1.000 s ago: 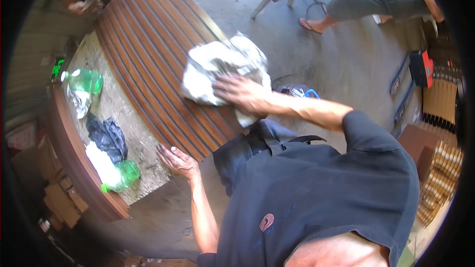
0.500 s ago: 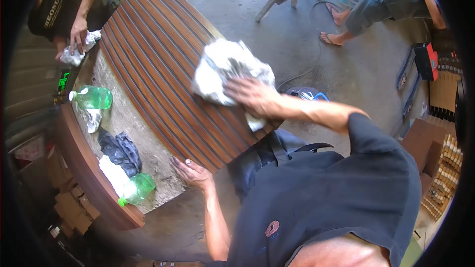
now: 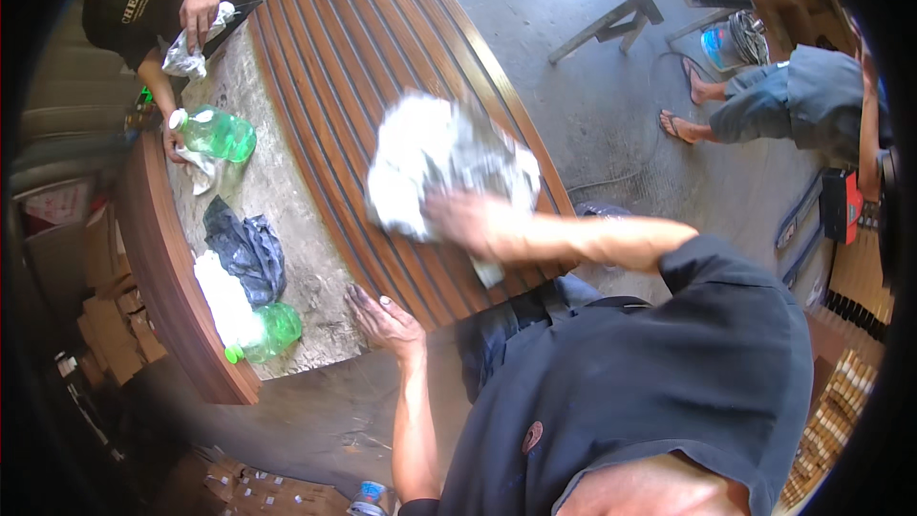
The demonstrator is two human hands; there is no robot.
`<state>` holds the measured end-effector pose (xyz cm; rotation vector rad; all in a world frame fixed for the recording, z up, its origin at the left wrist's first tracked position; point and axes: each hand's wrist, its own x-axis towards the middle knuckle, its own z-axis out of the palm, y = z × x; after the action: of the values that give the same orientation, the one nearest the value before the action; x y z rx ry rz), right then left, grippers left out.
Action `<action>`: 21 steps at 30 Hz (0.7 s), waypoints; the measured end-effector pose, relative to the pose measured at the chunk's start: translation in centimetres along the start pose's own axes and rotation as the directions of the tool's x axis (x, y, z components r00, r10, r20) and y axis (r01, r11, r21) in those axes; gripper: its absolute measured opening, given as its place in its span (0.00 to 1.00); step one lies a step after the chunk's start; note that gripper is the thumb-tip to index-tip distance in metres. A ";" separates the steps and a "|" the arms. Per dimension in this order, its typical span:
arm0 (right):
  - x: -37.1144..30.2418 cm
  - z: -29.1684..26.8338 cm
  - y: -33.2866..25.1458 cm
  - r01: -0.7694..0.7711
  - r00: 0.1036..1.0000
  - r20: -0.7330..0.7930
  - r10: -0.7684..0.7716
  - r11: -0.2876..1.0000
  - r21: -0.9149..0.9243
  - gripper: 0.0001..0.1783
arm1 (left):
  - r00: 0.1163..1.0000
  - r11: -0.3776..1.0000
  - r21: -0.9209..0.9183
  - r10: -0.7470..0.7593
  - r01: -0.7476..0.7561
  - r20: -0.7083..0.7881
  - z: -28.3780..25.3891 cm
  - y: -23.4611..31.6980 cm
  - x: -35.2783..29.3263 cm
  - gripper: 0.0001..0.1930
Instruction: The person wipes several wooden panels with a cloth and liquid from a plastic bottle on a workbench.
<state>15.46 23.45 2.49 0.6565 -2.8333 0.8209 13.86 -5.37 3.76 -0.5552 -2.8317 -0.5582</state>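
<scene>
A brown slatted wooden panel (image 3: pixel 334 67) with dark grooves lies before me on a worn, pale tabletop (image 3: pixel 301 248). My right hand (image 3: pixel 478 225) presses a bunched white rag (image 3: pixel 406 158) onto the slats; both are smeared by motion, and the fingers partly sink into the cloth. At the panel's near left corner rests my left hand (image 3: pixel 387 320), fingers stretched out along the edge, holding nothing. To its left lie a green-tinted plastic bottle (image 3: pixel 277 330), a white cloth (image 3: pixel 222 296) and a crumpled dark plastic bag (image 3: pixel 246 253).
Across the table a co-worker's hand (image 3: pixel 199 14) holds a whitish rag (image 3: pixel 186 57); the other is beside a second green bottle (image 3: pixel 218 134). A curved brown board (image 3: pixel 162 268) borders the left side. Trestles (image 3: pixel 616 24), a bucket (image 3: pixel 723 46) and another person's legs (image 3: pixel 755 105) stand far right.
My right hand and the rag have shifted over the slats. The co-worker's hands have parted: one lifts the rag, one reaches down beside the far bottle. The whole view has swung somewhat.
</scene>
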 end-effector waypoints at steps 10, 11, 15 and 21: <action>13.4 -5.2 14.8 -0.256 0.952 -0.241 0.190 0.926 -0.277 0.34 | 1.000 1.000 0.011 -0.007 0.006 0.021 -0.2 1.2 1.3 0.24; 15.4 -6.1 16.2 -0.399 0.901 -0.302 0.312 0.869 -0.292 0.34 | 1.000 1.000 0.009 -0.017 0.017 0.017 -0.1 1.3 1.5 0.24; 13.7 -2.9 10.4 -0.326 0.941 -0.164 0.298 0.925 -0.193 0.35 | 0.996 0.996 0.017 -0.087 0.087 0.011 -1.0 0.6 0.8 0.24; -1.1 0.7 -7.3 0.127 0.970 0.184 -0.160 0.975 0.180 0.38 | 0.997 0.990 -0.125 -0.069 0.064 -0.032 -0.6 0.3 0.2 0.28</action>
<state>19.65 17.92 5.14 1.0080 -2.8639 1.0287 13.85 -5.27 4.51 -0.4681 -2.8043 -0.7527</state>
